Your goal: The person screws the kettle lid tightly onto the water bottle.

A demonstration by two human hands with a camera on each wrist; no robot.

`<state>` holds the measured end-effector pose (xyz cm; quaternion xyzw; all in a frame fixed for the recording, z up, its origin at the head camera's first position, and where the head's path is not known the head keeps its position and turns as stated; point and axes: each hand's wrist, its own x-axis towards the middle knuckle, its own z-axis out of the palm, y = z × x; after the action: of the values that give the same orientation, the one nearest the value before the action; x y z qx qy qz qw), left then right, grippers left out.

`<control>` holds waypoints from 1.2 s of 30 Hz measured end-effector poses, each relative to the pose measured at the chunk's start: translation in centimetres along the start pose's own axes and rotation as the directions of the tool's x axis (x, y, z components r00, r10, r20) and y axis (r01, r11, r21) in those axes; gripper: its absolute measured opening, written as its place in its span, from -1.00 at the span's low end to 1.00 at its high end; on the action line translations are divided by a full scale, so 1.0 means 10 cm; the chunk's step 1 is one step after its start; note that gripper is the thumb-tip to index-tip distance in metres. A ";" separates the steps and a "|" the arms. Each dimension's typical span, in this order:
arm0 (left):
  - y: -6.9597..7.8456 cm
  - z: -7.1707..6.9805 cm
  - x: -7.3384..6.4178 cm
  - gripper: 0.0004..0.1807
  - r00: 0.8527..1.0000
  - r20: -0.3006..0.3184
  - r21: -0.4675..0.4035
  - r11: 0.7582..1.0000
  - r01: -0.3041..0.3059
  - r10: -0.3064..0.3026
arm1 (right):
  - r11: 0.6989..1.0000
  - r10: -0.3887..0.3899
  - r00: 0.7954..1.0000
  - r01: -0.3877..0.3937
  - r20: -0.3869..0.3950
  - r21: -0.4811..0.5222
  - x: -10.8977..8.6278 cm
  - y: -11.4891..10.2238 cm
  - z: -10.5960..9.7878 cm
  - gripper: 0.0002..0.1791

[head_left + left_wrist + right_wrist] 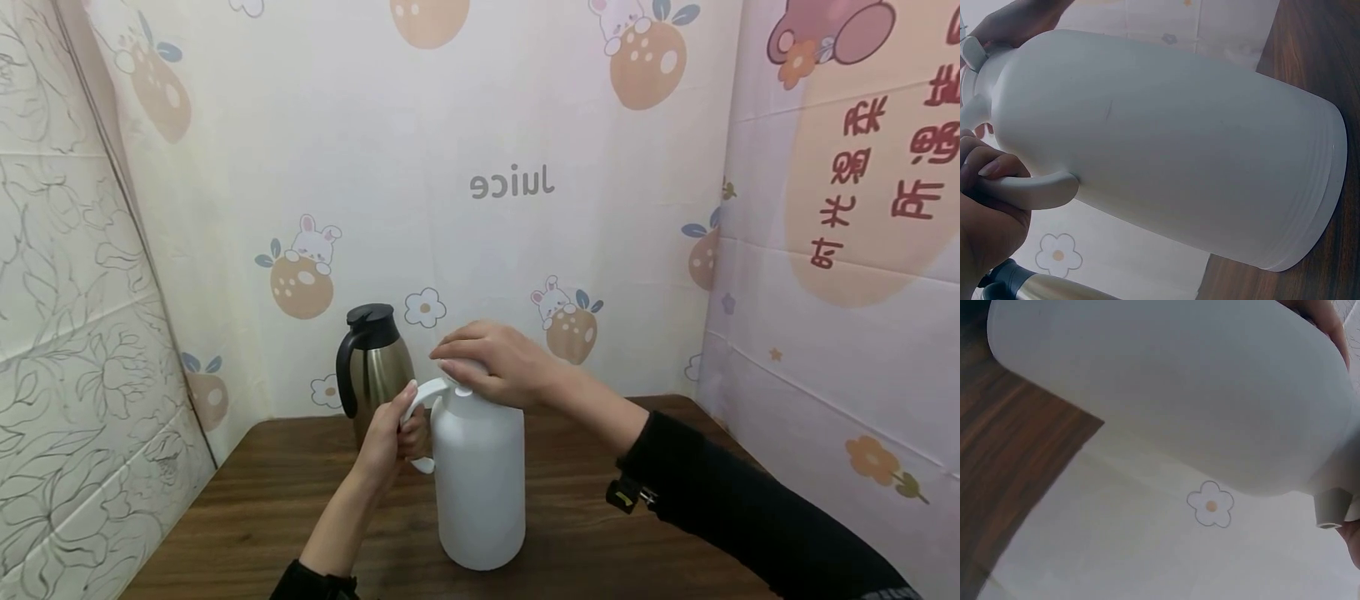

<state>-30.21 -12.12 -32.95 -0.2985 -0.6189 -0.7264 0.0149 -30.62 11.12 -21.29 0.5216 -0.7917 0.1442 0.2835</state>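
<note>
A white vacuum jug [480,483] stands upright on the brown wooden table [600,533]. My left hand [390,437] grips its white handle [429,390], with the fingers curled round it and the thumb along the upper part. Over the jug's top lies my right hand [504,360], its fingers across the lid [467,367] and its thumb on the near side. Most of the lid is hidden under that hand. In the right wrist view, the jug's short spout [1332,509] shows close to the edge of the right hand [1352,544].
Behind the jug on the left stands a bronze-coloured vacuum flask [382,371] with a black lid and handle. Printed fabric [375,167] hangs behind the table and on both sides.
</note>
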 end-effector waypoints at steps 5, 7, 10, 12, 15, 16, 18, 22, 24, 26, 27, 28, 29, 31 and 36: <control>0.00 -0.01 0.00 -0.37 1.000 0.003 -0.001 1.000 0.000 0.000 | 1.000 0.004 0.998 -0.003 -0.061 0.004 -0.01 0.02 0.08 -0.67; 0.01 -0.01 0.00 -0.37 1.000 0.004 -0.001 1.000 0.000 0.000 | 1.000 0.019 0.996 -0.019 -0.085 -0.004 -0.01 0.01 0.11 -0.67; 0.01 0.00 0.00 -0.36 1.000 0.002 0.001 1.000 0.000 0.000 | 0.998 0.051 0.992 -0.054 -0.116 -0.023 0.00 -0.02 0.15 -0.67; 0.01 0.00 0.00 -0.36 1.000 -0.001 0.002 1.000 0.001 -0.001 | 0.995 0.081 0.988 -0.087 -0.134 -0.040 0.01 -0.05 0.17 -0.67; 0.01 0.01 -0.01 -0.36 1.000 -0.005 0.009 1.000 0.001 -0.001 | 0.986 0.137 0.977 -0.151 -0.164 -0.076 0.02 -0.13 0.19 -0.66; 0.02 0.01 -0.01 -0.36 1.000 -0.006 0.011 1.000 0.000 0.000 | 0.980 0.158 0.972 -0.175 -0.174 -0.091 0.03 -0.15 0.19 -0.66; 0.02 0.01 -0.01 -0.36 1.000 -0.012 0.016 1.000 0.004 -0.004 | 0.968 0.197 0.962 -0.222 -0.191 -0.118 0.04 -0.20 0.21 -0.66; 0.02 0.01 -0.01 -0.36 1.000 -0.023 0.010 1.000 0.014 -0.013 | 0.942 0.249 0.943 -0.289 -0.219 -0.173 0.06 -0.28 0.23 -0.66; 0.03 0.01 -0.01 -0.36 1.000 -0.024 0.003 1.000 0.018 -0.018 | 0.932 0.261 0.939 -0.305 -0.223 -0.195 0.08 -0.31 0.23 -0.66; 0.03 0.01 -0.01 -0.36 1.000 -0.019 -0.002 1.000 0.019 -0.019 | 0.924 0.276 0.937 -0.320 -0.213 -0.211 0.09 -0.33 0.23 -0.64; 0.03 0.01 -0.01 -0.36 1.000 -0.016 -0.003 1.000 0.021 -0.021 | 0.921 0.284 0.937 -0.325 -0.203 -0.215 0.09 -0.34 0.22 -0.62; 0.03 0.01 -0.01 -0.37 1.000 -0.014 -0.004 1.000 0.024 -0.024 | 0.918 0.293 0.938 -0.331 -0.187 -0.219 0.09 -0.35 0.22 -0.59; 0.03 0.01 -0.01 -0.37 1.000 -0.013 -0.006 1.000 0.028 -0.028 | 0.916 0.303 0.938 -0.335 -0.168 -0.220 0.09 -0.36 0.21 -0.57; 0.02 0.00 -0.01 -0.38 0.999 -0.015 -0.006 0.999 0.034 -0.034 | 0.914 0.325 0.938 -0.344 -0.119 -0.213 0.08 -0.36 0.18 -0.51; 0.02 0.00 -0.01 -0.39 1.000 -0.003 -0.004 1.000 0.023 -0.023 | 0.925 0.343 0.939 -0.336 0.010 -0.176 0.06 -0.34 0.08 -0.40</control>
<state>-30.06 -12.24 -32.80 -0.2902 -0.6207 -0.7283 0.0071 -27.98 8.85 -21.75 0.3532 -0.8850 0.1119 0.2820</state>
